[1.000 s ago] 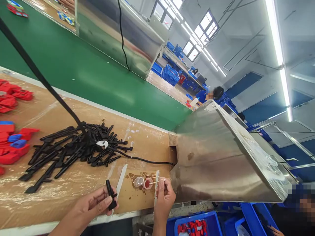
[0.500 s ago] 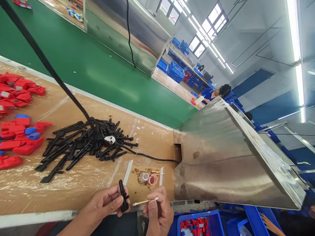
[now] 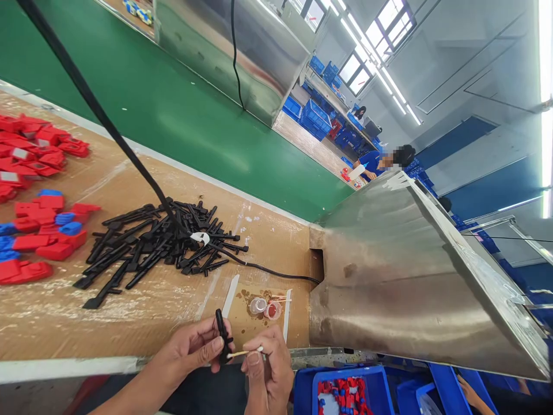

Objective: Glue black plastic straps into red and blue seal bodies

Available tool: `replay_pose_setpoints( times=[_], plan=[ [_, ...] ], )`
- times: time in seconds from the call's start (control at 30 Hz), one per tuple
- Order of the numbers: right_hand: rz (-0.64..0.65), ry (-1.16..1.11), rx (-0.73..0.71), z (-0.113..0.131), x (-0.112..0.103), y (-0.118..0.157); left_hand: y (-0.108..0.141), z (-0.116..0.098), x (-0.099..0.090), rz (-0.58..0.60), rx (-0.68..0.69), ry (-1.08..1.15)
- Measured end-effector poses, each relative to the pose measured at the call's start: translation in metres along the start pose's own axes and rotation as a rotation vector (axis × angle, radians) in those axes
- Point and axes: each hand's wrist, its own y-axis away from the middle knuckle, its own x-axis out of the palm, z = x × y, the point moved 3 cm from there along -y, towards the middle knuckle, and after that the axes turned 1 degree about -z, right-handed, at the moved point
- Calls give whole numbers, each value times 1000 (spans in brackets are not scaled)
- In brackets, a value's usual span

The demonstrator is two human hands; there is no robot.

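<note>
Near the table's front edge, my left hand (image 3: 201, 347) pinches a black plastic part (image 3: 222, 334) held roughly upright between thumb and fingers. Just to its right, my right hand (image 3: 271, 369) grips a cotton swab (image 3: 238, 353) between thumb and forefinger. The swab's left tip touches or nearly touches the lower end of the black part. Behind the hands, a small clear cup (image 3: 258, 306) and a cup with red liquid (image 3: 273, 310) stand on a stained card. A pile of similar black parts (image 3: 142, 245) lies farther left.
Red and blue parts (image 3: 47, 236) are heaped at the far left. A black cable (image 3: 268, 274) crosses the table to a metal enclosure (image 3: 389, 276) on the right. A blue bin (image 3: 380, 380) is below the edge. A person (image 3: 375, 164) sits beyond.
My right hand has moved left toward my left hand, bringing the swab's tip to the black part. The whole view has shifted slightly.
</note>
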Motion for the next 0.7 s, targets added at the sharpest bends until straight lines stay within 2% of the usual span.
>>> replay_pose_setpoints(
  times=[0.1, 0.17, 0.3, 0.37, 0.47, 0.53, 0.7],
  plan=[
    [61, 125, -157, 5, -1, -2, -1, 9, -5, -28, 49, -40],
    [76, 217, -228, 7, 0, 3, 3, 8, -5, -68, 65, -99],
    [10, 285, -104, 5, 4, 15, 12, -3, 0, -133, 58, -160],
    [-3, 219, -66, 4, 5, 17, 13, -6, 1, -156, 42, -151],
    [-31, 98, -20, 0, 4, 13, 10, -8, 3, -107, 42, -133],
    [-71, 65, -2, -3, 3, 12, 10, -9, 5, -84, 48, -121],
    [-127, 88, -4, -2, 4, 16, 12, -11, 7, -140, 9, -81]
  ],
)
